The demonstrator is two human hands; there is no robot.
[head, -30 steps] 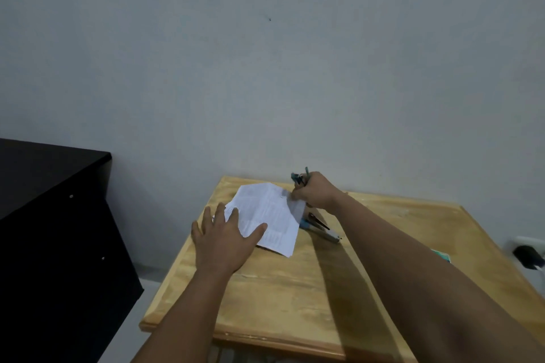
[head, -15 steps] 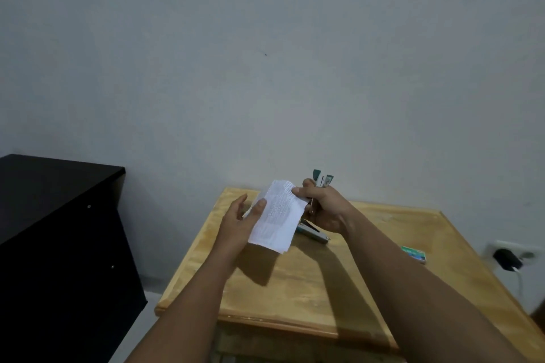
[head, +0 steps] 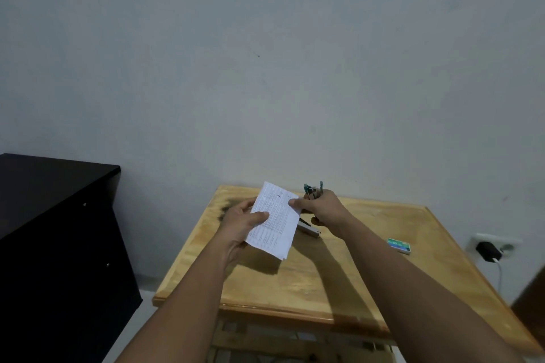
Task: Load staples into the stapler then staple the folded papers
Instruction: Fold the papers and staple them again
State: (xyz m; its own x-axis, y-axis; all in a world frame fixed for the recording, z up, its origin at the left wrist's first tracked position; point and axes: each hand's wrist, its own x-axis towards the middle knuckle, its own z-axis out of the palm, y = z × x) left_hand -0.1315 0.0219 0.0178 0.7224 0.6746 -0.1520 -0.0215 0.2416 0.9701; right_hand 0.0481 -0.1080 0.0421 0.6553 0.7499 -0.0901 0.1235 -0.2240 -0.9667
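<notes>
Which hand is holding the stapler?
The right hand: it grips the stapler while pinching the papers' top corner. The left hand holds only the papers.

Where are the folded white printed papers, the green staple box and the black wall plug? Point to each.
folded white printed papers [head: 275,222]: head view, middle of the printed face.
green staple box [head: 398,245]: head view, centre of the top face.
black wall plug [head: 488,251]: head view, body of the plug.

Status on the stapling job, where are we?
Papers are folded and lifted off the table, pinched by both hands: left hand, right hand, which also grips the stapler. Staple box lies aside. No staple visible; stapling remains. Loading can't be confirmed.
</notes>
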